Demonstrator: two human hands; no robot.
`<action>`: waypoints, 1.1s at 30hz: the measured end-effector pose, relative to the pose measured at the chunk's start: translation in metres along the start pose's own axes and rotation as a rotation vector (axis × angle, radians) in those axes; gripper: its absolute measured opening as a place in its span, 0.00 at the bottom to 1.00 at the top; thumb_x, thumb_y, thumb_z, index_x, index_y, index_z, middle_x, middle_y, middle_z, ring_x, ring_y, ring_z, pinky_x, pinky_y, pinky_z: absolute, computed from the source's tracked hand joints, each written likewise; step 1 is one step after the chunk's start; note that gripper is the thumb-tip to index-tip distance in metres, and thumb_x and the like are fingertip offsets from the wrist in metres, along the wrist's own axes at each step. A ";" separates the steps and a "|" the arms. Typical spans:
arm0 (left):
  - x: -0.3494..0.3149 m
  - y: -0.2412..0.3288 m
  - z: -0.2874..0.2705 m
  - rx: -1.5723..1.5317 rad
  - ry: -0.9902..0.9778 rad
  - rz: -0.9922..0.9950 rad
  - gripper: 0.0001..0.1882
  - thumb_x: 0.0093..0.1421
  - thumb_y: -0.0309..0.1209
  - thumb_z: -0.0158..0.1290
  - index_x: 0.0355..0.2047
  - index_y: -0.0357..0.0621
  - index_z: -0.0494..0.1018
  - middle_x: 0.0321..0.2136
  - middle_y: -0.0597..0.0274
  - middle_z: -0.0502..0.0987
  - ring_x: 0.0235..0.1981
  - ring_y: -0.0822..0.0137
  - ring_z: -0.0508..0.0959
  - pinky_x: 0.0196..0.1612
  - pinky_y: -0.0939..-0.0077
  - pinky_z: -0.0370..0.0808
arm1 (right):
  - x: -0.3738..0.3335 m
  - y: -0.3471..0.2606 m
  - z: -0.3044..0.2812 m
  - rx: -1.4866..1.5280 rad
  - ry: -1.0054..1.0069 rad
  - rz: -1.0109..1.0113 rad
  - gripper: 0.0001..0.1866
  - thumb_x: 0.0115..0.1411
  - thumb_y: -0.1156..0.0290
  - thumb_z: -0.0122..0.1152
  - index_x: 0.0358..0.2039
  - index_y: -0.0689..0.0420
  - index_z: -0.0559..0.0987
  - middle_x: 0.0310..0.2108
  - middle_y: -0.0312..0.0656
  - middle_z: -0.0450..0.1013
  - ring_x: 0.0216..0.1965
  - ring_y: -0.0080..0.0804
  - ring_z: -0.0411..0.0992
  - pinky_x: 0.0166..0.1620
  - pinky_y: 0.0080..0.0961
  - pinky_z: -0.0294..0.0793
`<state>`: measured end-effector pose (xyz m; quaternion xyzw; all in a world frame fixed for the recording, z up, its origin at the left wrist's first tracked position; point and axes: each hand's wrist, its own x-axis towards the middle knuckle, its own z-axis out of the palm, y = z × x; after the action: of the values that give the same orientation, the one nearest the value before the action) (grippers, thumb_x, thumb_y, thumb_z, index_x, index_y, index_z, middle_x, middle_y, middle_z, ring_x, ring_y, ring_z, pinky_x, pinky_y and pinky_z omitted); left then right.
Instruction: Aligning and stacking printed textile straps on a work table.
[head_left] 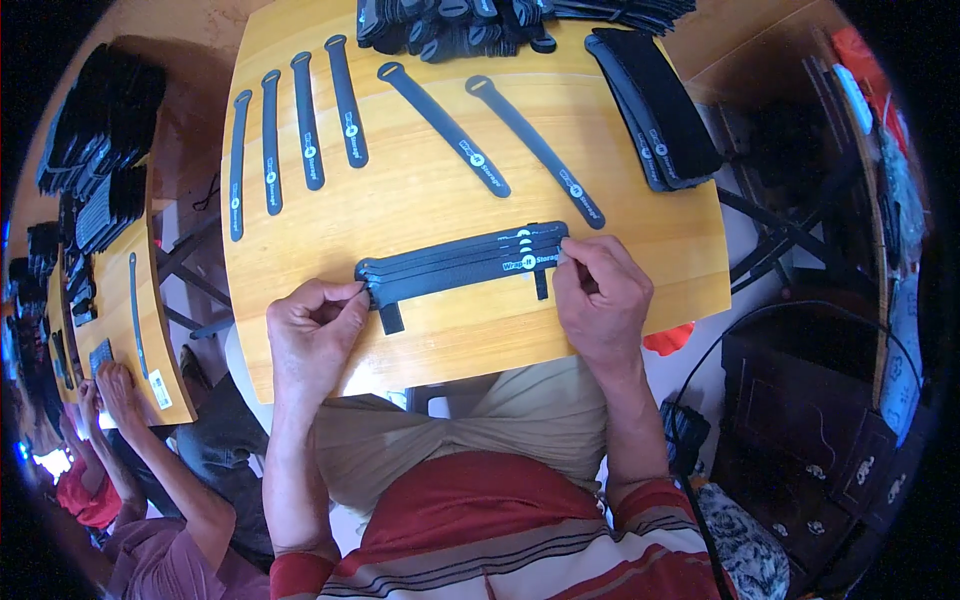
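A layered bundle of black hook-and-loop straps (450,262) lies sideways near the front of the table, its edges fanned slightly. My left hand (318,330) pinches the bundle's left end between thumb and fingers. At the right end, my right hand (607,295) also has its fingertips closed on the straps. Two short black strips stick out below the bundle, one at the left (393,318) and one at the right (541,285). Beyond it, several single straps (306,120) lie spaced apart on the left, and two longer-looking straps (445,128) slant across the middle.
A wooden table (440,360) carries a heap of straps (450,25) at its far edge and a neat strap stack (660,110) at far right. On the left, another person's hands (115,390) work at a second table (150,300). A dark drawer cabinet (790,440) stands at right.
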<state>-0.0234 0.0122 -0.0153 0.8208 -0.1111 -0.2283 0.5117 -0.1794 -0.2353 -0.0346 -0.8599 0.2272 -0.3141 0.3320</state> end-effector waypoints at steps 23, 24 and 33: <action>0.004 0.000 0.001 0.035 -0.020 0.037 0.04 0.61 0.21 0.62 0.34 0.32 0.82 0.22 0.69 0.79 0.22 0.82 0.73 0.27 0.84 0.70 | -0.002 0.000 0.000 -0.234 -0.029 -0.123 0.08 0.53 0.80 0.65 0.35 0.59 0.79 0.31 0.45 0.74 0.32 0.45 0.78 0.34 0.40 0.79; 0.005 0.000 0.002 0.054 -0.023 0.069 0.04 0.60 0.21 0.62 0.34 0.32 0.82 0.22 0.68 0.79 0.22 0.81 0.73 0.28 0.83 0.71 | -0.002 -0.001 -0.001 -0.288 -0.039 -0.131 0.08 0.54 0.78 0.65 0.36 0.59 0.79 0.32 0.45 0.73 0.33 0.45 0.77 0.34 0.42 0.79; 0.007 -0.004 -0.001 0.107 -0.026 0.138 0.05 0.58 0.22 0.62 0.35 0.33 0.81 0.22 0.64 0.80 0.24 0.76 0.77 0.31 0.78 0.74 | -0.006 -0.043 -0.003 -0.474 -0.221 -0.401 0.16 0.63 0.67 0.61 0.48 0.62 0.81 0.53 0.49 0.75 0.60 0.52 0.70 0.59 0.44 0.75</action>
<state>-0.0171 0.0118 -0.0198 0.8344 -0.1860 -0.1971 0.4800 -0.1782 -0.2037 -0.0048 -0.9698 0.0826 -0.2164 0.0769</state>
